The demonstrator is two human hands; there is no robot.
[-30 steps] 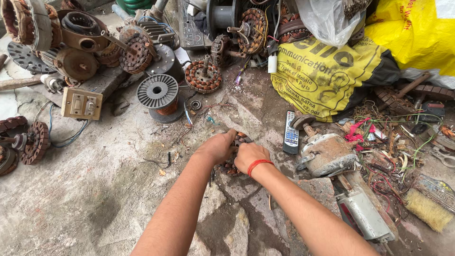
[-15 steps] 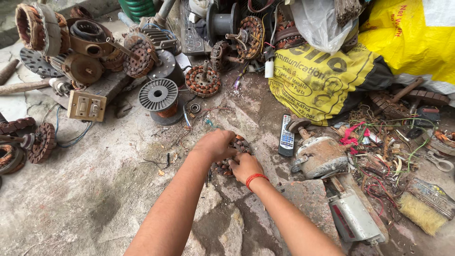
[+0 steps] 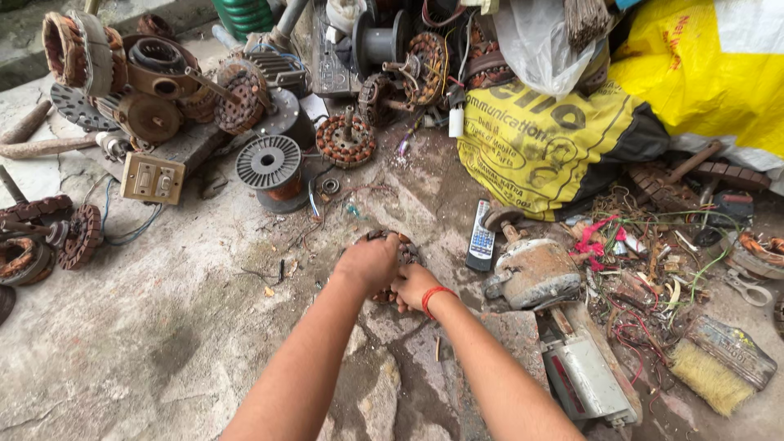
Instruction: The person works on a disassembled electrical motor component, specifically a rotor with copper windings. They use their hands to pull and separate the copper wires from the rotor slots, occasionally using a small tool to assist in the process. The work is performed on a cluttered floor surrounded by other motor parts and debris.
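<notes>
Both my hands rest on a rusty round motor stator that lies on the concrete floor. My left hand covers its top and left side, fingers curled over it. My right hand, with a red band at the wrist, grips its lower right edge. Most of the stator is hidden under the two hands; only its far rim with copper windings shows.
A wire spool, a switch box and rusty motor parts lie at the back left. A remote control, a motor housing, tangled wires and a brush lie right. Yellow bags stand behind.
The camera has shifted slightly, so the scene sits lower and more to the right. Both hands stay on the stator, with the left hand now further over its top.
</notes>
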